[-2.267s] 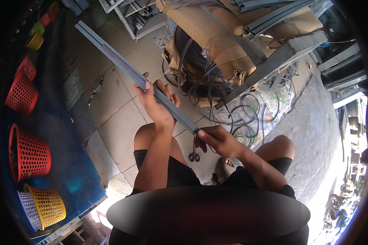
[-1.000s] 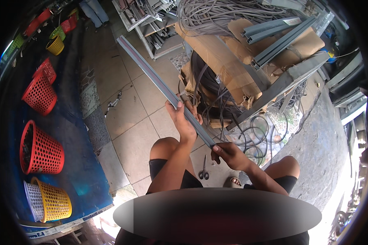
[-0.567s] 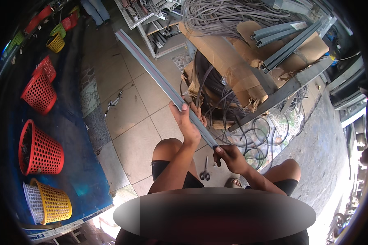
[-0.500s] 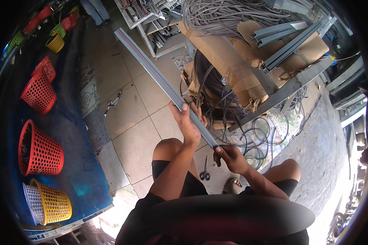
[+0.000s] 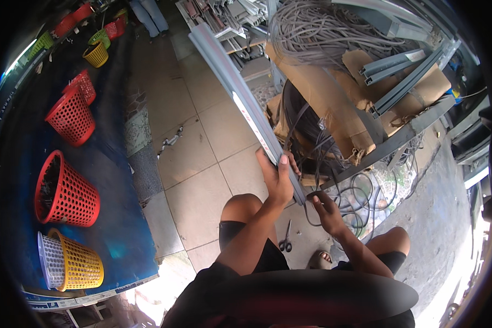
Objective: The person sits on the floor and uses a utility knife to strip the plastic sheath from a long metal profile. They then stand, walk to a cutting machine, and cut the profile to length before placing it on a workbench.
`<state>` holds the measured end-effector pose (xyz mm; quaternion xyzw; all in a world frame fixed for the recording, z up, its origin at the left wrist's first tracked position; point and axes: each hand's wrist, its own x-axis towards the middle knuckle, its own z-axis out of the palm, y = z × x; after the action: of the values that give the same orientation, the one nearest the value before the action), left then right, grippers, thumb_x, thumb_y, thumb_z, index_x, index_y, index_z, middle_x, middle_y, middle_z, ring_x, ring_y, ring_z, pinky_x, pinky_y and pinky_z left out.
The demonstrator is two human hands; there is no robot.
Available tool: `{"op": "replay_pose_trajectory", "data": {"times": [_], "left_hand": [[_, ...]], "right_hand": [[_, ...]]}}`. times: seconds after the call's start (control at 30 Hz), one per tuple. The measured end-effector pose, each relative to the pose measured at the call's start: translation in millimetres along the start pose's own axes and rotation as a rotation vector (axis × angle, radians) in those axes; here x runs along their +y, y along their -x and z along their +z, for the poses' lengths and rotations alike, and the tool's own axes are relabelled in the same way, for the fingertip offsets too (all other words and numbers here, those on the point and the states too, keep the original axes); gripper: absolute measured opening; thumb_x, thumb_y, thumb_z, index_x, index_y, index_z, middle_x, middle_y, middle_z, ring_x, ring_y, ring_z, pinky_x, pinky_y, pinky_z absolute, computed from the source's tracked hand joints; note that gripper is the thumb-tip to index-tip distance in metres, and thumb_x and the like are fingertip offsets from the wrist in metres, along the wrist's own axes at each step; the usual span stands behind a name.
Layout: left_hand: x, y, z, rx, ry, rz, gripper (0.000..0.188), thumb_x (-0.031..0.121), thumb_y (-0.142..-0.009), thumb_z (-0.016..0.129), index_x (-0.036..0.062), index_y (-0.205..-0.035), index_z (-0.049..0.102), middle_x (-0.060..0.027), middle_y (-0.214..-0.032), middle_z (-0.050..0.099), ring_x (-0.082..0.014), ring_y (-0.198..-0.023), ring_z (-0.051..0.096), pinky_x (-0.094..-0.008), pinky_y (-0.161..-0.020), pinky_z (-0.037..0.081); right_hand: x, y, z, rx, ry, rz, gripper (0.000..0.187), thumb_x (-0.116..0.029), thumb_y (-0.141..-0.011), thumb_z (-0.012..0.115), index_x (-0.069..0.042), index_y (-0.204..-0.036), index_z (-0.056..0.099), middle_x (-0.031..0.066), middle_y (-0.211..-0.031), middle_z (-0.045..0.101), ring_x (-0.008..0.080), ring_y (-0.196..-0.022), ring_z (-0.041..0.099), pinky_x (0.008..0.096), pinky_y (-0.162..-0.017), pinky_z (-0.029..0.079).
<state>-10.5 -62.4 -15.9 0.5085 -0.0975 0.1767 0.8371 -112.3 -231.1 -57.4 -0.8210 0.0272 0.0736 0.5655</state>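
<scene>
My left hand (image 5: pixel 279 180) is wrapped round a long grey metal profile (image 5: pixel 241 93) near its lower end, thumb on top. The profile slants up and away to the left, and a white label strip runs along one side. Just right of its lower end, my right hand (image 5: pixel 327 212) is closed in a pinch on a thin dark strip (image 5: pixel 310 220), which loops below the fingers. Whether the strip sits in the profile's groove I cannot tell. Scissors (image 5: pixel 285 238) lie on the tiled floor between my knees.
Right of the profile stands a rack with torn cardboard (image 5: pixel 322 90), coiled grey strips (image 5: pixel 317 33) and further profiles (image 5: pixel 404 82). Loose strip loops (image 5: pixel 361 191) trail onto the floor. On the left, a blue table (image 5: pixel 123 240) carries red baskets (image 5: pixel 74 191) and a yellow basket (image 5: pixel 82 262).
The profile has been rolled, bringing the white label into sight, and its lower end is closer to my left hand. My right hand has come off the end and now pinches the strip.
</scene>
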Motion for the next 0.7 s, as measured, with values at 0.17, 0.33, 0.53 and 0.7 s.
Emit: {"op": "replay_pose_trajectory", "data": {"times": [0.17,0.33,0.53,0.7], "left_hand": [[5,-4,-7,-0.082,-0.042,0.092,0.054,0.028,-0.112,0.058,0.0019,-0.149,0.028,-0.0099,-0.090,0.058,-0.0143,-0.067,0.057,-0.0304,-0.056,0.052],[6,-25,-36,0.265,-0.260,0.188,0.040,0.031,-0.113,0.057,0.0088,-0.134,0.031,-0.0073,-0.083,0.055,-0.0124,-0.055,0.053,-0.0291,-0.045,0.047],[23,-45,-49,0.623,-0.309,0.182,0.046,0.049,-0.113,0.049,0.0110,-0.131,0.031,-0.0102,-0.082,0.056,-0.0175,-0.057,0.058,-0.0308,-0.044,0.053],[35,-35,-45,0.720,-0.208,0.041,0.050,0.057,-0.108,0.051,0.0161,-0.134,0.037,-0.0073,-0.076,0.052,-0.0191,-0.060,0.055,-0.0360,-0.050,0.050]], "right_hand": [[-9,7,-4,0.403,0.098,-0.258,0.018,-0.016,-0.105,0.065,0.001,-0.109,0.065,0.0165,-0.103,0.066,0.0339,-0.095,0.067,0.0427,-0.084,0.052],[46,72,47,-0.415,0.188,-0.365,0.011,-0.008,-0.094,0.065,-0.001,-0.102,0.065,0.0188,-0.094,0.068,0.0419,-0.088,0.069,0.0503,-0.079,0.055],[197,65,121,-0.819,0.706,0.264,0.039,-0.028,-0.089,0.075,0.003,-0.112,0.074,0.0246,-0.106,0.078,0.0431,-0.104,0.076,0.0503,-0.090,0.061],[259,61,174,-0.360,0.654,0.681,0.041,-0.035,-0.086,0.083,-0.001,-0.108,0.079,0.0225,-0.110,0.079,0.0405,-0.108,0.076,0.0477,-0.094,0.062]]}}
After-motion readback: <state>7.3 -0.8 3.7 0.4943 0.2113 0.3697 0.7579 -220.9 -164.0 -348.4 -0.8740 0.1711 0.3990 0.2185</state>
